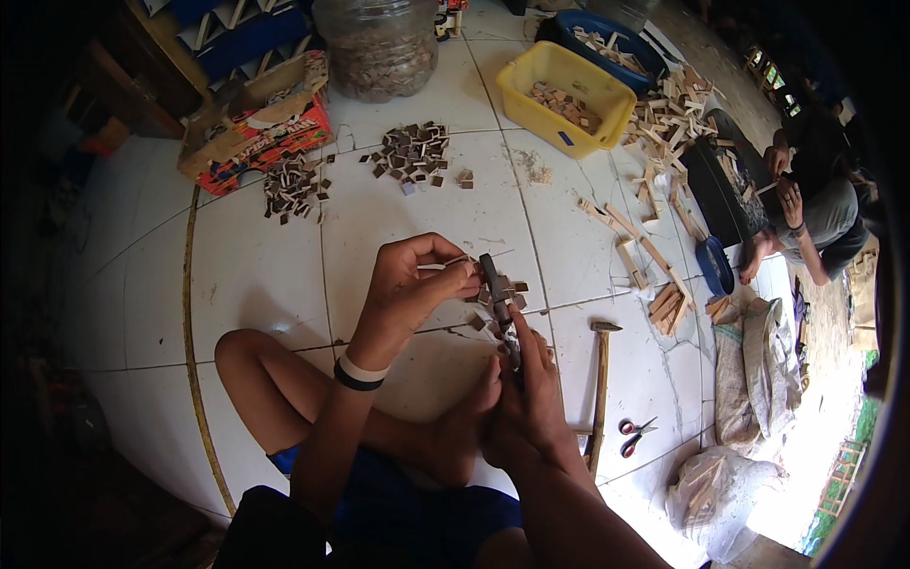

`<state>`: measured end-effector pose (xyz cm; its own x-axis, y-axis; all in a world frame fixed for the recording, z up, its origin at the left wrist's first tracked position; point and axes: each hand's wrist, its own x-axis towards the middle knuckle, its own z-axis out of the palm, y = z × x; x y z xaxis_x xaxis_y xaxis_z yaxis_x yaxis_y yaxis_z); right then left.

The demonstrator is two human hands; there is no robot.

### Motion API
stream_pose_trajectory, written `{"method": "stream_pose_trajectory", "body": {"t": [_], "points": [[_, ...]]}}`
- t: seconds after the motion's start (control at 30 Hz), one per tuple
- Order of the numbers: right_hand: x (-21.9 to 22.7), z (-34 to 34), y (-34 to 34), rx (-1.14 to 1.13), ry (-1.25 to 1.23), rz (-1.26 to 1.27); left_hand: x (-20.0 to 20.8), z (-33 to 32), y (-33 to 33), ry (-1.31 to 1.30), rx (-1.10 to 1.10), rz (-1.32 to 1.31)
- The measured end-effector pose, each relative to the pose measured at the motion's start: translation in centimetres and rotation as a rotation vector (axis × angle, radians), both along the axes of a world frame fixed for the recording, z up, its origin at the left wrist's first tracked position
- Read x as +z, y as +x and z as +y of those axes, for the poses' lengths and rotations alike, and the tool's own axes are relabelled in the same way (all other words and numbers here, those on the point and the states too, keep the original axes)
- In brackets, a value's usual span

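My left hand is closed in a pinch on a small thin piece beside the tool's head; what it is made of is hard to make out. Gripped in my right hand is a dark metal hand tool, which looks like pliers, its head pointing away from me. Just beneath the tool lie several small square wooden tiles on the white tiled floor. A hammer with a wooden handle rests to the right of my right hand, and scissors lie beyond it.
Two heaps of dark tiles lie ahead, near a printed cardboard box and a big plastic jar. A yellow tub holds more pieces. Wood strips sprawl at right, where another person sits. Sacks stand nearer.
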<state>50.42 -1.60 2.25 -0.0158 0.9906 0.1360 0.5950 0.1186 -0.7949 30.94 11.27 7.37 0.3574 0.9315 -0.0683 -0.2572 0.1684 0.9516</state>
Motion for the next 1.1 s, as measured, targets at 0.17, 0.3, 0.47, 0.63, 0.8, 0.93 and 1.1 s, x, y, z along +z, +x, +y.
{"method": "stream_pose_trajectory", "body": {"t": [0.17,0.3,0.47,0.63,0.8,0.93,1.1], "points": [[0.1,-0.1,-0.1,-0.011,-0.002,-0.016,0.1,0.0,0.0,0.011,-0.001,0.023],[0.2,-0.1,-0.1,-0.004,-0.005,-0.017,0.3,0.0,-0.1,0.000,-0.001,0.032],[0.3,0.0,0.0,0.007,0.004,-0.011,0.6,0.0,-0.2,-0.001,-0.004,0.037],[0.3,-0.2,0.2,0.017,-0.015,0.000,0.5,-0.1,0.2,-0.034,-0.007,0.057],[0.0,-0.6,0.1,0.046,-0.037,-0.161,-1.6,-2.4,1.3,0.191,0.173,-0.174],[0.5,-0.4,0.3,0.189,-0.138,0.078,-3.9,-2.7,1.9,0.333,0.323,-0.256],[2.4,0.0,-0.9,0.157,-0.107,-0.142,-4.7,-2.9,1.6,0.354,0.483,-0.167]]}}
